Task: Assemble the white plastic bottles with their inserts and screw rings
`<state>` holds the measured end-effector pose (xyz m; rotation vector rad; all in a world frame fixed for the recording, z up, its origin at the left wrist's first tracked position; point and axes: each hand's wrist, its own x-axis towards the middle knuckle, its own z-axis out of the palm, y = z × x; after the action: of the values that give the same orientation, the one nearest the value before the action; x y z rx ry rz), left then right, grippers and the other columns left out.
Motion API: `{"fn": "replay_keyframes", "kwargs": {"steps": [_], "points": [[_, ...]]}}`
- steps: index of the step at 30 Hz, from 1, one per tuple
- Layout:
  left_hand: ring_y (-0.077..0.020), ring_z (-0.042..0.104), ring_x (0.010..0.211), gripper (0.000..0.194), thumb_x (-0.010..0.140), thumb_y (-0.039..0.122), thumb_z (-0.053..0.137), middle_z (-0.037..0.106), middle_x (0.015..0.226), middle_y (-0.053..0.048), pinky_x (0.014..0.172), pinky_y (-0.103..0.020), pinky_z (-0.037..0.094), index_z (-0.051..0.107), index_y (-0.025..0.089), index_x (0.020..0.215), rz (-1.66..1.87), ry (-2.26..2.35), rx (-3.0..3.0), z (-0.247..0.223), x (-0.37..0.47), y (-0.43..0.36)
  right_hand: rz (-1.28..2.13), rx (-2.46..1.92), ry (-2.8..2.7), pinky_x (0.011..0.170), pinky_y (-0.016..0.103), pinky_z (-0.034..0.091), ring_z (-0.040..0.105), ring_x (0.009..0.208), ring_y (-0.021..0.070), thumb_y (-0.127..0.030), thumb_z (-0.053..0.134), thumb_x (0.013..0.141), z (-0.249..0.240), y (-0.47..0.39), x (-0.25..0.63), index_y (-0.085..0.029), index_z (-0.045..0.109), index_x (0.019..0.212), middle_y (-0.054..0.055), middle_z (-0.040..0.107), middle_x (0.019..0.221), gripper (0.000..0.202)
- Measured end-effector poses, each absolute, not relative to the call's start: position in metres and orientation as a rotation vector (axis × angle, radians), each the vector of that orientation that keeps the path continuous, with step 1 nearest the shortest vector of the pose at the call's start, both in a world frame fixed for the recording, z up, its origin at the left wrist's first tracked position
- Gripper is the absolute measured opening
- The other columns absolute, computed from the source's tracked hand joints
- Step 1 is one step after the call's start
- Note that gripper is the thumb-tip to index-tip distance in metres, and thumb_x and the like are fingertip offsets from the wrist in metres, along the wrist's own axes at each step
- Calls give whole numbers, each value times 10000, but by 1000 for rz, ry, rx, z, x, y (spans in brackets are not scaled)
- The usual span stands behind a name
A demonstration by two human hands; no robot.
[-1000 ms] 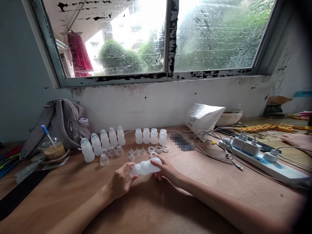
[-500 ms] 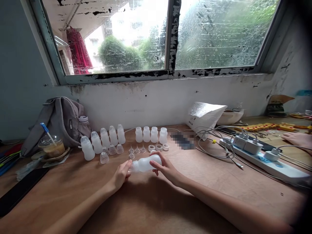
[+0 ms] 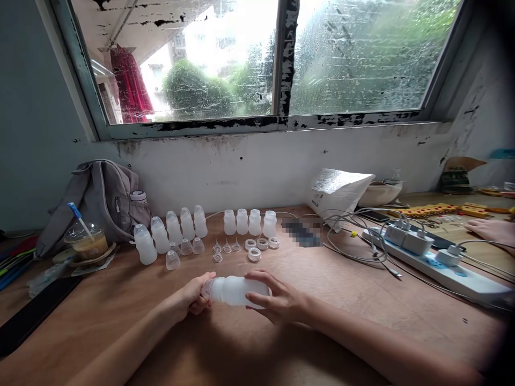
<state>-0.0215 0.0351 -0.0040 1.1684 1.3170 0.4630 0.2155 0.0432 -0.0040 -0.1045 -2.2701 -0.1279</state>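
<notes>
A frosted white baby bottle (image 3: 233, 290) lies sideways in the air between my hands, low over the table. My left hand (image 3: 197, 294) is closed round its clear cap end. The fingers of my right hand (image 3: 273, 296) wrap its base. Beyond it stand several open bottles (image 3: 242, 222) in a row, with white collar rings (image 3: 254, 254) before them. Clear nipples (image 3: 226, 247) lie left of the rings. Further left are loose clear caps (image 3: 173, 260) and several capped bottles (image 3: 145, 245).
At the left are a grey backpack (image 3: 102, 198), a drink cup (image 3: 85, 240) and a black flat object (image 3: 36, 313). A white power strip (image 3: 470, 279) with cables (image 3: 362, 244) lies right, near a white bag (image 3: 338, 190). Another person's hand (image 3: 488, 229) rests at the far right.
The bottle and both hands have come nearer to me. My right hand has shifted its grip toward the base, and the front collar ring shows fully.
</notes>
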Motion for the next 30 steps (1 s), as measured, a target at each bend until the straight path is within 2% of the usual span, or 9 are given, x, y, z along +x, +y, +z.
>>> {"fn": "replay_keyframes", "kwargs": {"steps": [4,8,10,13,15,17,19,22,30], "points": [[-42,77,294,544,716,623,290,210,301,74,345,-206,17,371,173,422,444,1305,1008,0,-25,37,-376,13,-2258,800,361,477,449,1061,246,-45,544,722,-2,46,217,-179,481,1017,142,397,1147,330],[-46,60,301,543,749,587,231,152,307,77,356,-214,17,294,189,384,437,1307,1038,4,-27,37,-476,71,-2221,814,386,481,427,1107,278,-58,571,706,-2,50,219,-177,508,941,131,430,1127,271],[-54,73,309,554,755,596,199,143,326,80,354,-212,53,330,187,405,509,1366,1126,4,-30,39,-473,33,-2205,817,394,481,421,1116,278,-42,561,703,-1,53,222,-178,503,946,132,432,1134,284],[-85,239,351,564,772,599,204,251,378,56,385,-213,203,436,173,485,828,1612,1476,4,-41,44,-372,-135,-2168,837,417,465,432,1105,264,-19,542,701,-1,60,229,-173,473,1000,145,426,1144,344],[-128,400,476,507,783,577,273,392,468,26,485,-236,315,492,174,566,1030,1797,1801,4,-53,50,-300,-261,-2126,846,421,454,449,1084,248,-39,553,710,-1,65,232,-177,452,1031,144,431,1135,364],[-175,482,653,411,777,547,362,515,630,-3,615,-274,371,535,187,685,1119,1917,2086,2,-65,56,-262,-338,-2101,841,413,452,464,1063,235,-72,560,726,-2,69,234,-189,440,1052,135,440,1125,367],[-208,493,773,350,763,519,434,562,784,-29,711,-313,382,548,193,816,1141,1981,2297,-2,-77,62,-249,-366,-2113,833,403,454,474,1050,228,-93,554,739,-3,72,234,-202,432,1065,128,445,1123,364],[-229,493,840,348,746,457,516,574,877,-55,756,-338,383,511,179,956,1173,2026,2482,-10,-89,70,-237,-372,-2175,829,395,454,472,1052,227,-105,545,750,-4,71,232,-213,415,1087,127,440,1138,378],[-246,491,945,197,762,286,549,608,956,-50,776,-357,340,547,226,949,1033,2081,2675,-12,-96,74,-224,-387,-2230,820,396,462,464,1068,239,-148,537,765,-6,71,231,-215,396,1126,133,440,1157,394]]}}
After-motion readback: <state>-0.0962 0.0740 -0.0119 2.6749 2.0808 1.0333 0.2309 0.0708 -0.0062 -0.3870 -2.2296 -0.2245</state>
